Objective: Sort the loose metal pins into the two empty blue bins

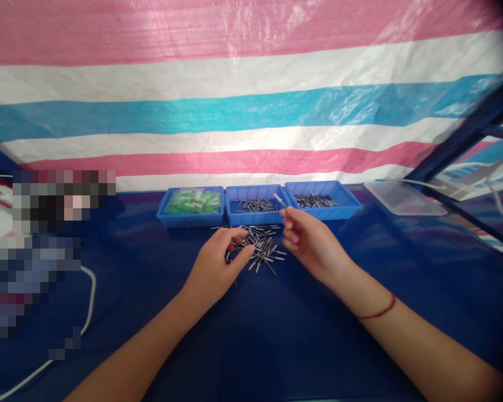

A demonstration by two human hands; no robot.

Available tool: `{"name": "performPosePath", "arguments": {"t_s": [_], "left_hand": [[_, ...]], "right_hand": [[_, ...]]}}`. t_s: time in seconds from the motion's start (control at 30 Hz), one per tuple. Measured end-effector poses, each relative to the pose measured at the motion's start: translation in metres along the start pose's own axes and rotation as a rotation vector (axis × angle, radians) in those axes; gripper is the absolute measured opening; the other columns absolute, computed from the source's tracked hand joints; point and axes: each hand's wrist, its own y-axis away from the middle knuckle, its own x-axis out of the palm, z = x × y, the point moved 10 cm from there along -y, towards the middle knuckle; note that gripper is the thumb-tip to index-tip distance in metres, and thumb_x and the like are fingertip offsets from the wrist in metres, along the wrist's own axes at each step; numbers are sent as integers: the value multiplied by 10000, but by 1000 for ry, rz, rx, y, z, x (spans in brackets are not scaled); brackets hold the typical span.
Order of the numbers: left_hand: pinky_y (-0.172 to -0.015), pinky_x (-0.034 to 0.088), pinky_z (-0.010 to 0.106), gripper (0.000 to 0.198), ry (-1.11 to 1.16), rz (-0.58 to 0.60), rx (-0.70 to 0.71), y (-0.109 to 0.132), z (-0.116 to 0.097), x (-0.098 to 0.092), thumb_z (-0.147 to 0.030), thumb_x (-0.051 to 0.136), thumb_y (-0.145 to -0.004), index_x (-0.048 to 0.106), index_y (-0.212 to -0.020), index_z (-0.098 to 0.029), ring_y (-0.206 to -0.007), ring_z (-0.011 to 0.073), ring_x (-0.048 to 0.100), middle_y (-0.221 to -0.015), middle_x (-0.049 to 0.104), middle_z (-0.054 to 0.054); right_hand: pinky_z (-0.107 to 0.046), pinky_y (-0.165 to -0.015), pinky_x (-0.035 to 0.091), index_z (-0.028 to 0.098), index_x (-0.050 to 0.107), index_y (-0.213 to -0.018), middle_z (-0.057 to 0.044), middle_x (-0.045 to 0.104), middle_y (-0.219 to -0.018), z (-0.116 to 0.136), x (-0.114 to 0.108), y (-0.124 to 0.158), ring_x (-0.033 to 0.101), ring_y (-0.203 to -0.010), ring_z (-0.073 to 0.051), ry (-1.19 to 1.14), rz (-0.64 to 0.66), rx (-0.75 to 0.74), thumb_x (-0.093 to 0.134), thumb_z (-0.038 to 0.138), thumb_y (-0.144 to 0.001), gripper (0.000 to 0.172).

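Note:
Silvery blind rivets lie in a loose pile (pixel 265 251) on the dark blue table. Over the left side of that pile rests my left hand (pixel 220 257), its thumb and fingers apart; its fingertips touch or nearly touch the rivets, and part of the pile is hidden under it. My right hand (pixel 310 240) is raised to the right of the pile, pinching a single rivet (pixel 278 199) between thumb and forefinger. That rivet points up and to the left, in front of the gap between the middle blue bin (pixel 254 218) and the right blue bin (pixel 331 212).
More rivets lie in the middle and right bins. The left blue bin (pixel 193 221) holds green-and-white pieces in clear plastic. A translucent lid (pixel 402 199) lies at right, near a metal frame (pixel 465 134). A white cable (pixel 93 290) curves at left, beside a blurred-out area.

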Motion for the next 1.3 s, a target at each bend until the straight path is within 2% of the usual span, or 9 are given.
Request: {"name": "performPosePath", "arguments": {"t_s": [0.1, 0.17, 0.33, 0.53, 0.73, 0.93, 1.03, 1.17, 1.3], "left_hand": [[-821, 423, 332, 146, -128, 118, 26, 2, 0, 13, -285, 557, -876, 640, -969, -210, -936, 189, 587, -979, 655, 35], [-815, 393, 357, 136, -242, 177, 45, 4, 1, 20, -303, 567, -868, 658, -934, -226, -968, 208, 574, -999, 662, 26], [-787, 338, 371, 171, -443, 222, 95, 8, 1, 27, -342, 539, -897, 674, -948, -250, -971, 215, 548, -1029, 663, 16], [-763, 321, 349, 231, -502, 230, 81, 7, 4, 28, -318, 456, -951, 668, -933, -226, -941, 198, 537, -1020, 658, 34], [-737, 317, 344, 176, -518, 183, 110, 8, 1, 27, -336, 532, -915, 668, -959, -233, -931, 207, 534, -1033, 645, 35], [-751, 309, 365, 142, -541, 179, 170, 10, -12, 31, -272, 537, -909, 658, -878, -203, -908, 210, 542, -992, 658, 42], [-754, 325, 359, 137, -511, 158, 116, 8, -7, 27, -264, 520, -913, 639, -902, -196, -931, 216, 550, -1021, 641, 48], [-777, 360, 342, 140, -351, 50, 18, 3, 0, 10, -268, 485, -929, 606, -926, -198, -981, 209, 553, -1057, 614, 45], [-811, 392, 330, 103, -187, 11, 28, 3, -4, 6, -248, 490, -923, 572, -900, -189, -965, 194, 559, -994, 617, 41]], "right_hand": [[-178, -359, 213, 194, 644, -874, 74, 464, -598, 10, -33, -12, 270, -421, -38, -126, -213, -14, 721, 355, -716, 239], [-180, -346, 206, 199, 632, -886, 76, 449, -582, 12, -40, -14, 246, -410, -43, -124, -248, -10, 687, 373, -738, 236], [-195, -354, 206, 184, 622, -860, 73, 428, -593, 0, -20, -7, 251, -408, -44, -29, -143, 51, 632, 322, -740, 183], [-210, -384, 175, 154, 643, -754, 47, 474, -608, -9, 5, 5, 307, -436, -42, 135, -9, 76, 681, 292, -691, 156], [-225, -417, 171, 150, 657, -752, 36, 463, -591, -2, 16, 9, 310, -461, -56, 459, 56, -51, 640, 346, -735, 198], [-240, -439, 231, 160, 633, -692, 19, 474, -589, 4, 20, 8, 350, -498, -84, 635, 93, -175, 598, 385, -770, 240], [-252, -484, 310, 168, 649, -722, 12, 508, -605, 8, 24, 10, 410, -532, -103, 750, 124, -248, 562, 356, -808, 224], [-281, -566, 405, 183, 689, -809, -22, 640, -717, 11, 36, 18, 521, -596, -139, 925, 162, -369, 610, 306, -781, 149], [-287, -563, 426, 189, 702, -859, -48, 686, -806, 7, 39, 25, 556, -608, -153, 883, 145, -387, 671, 339, -754, 186]]}}
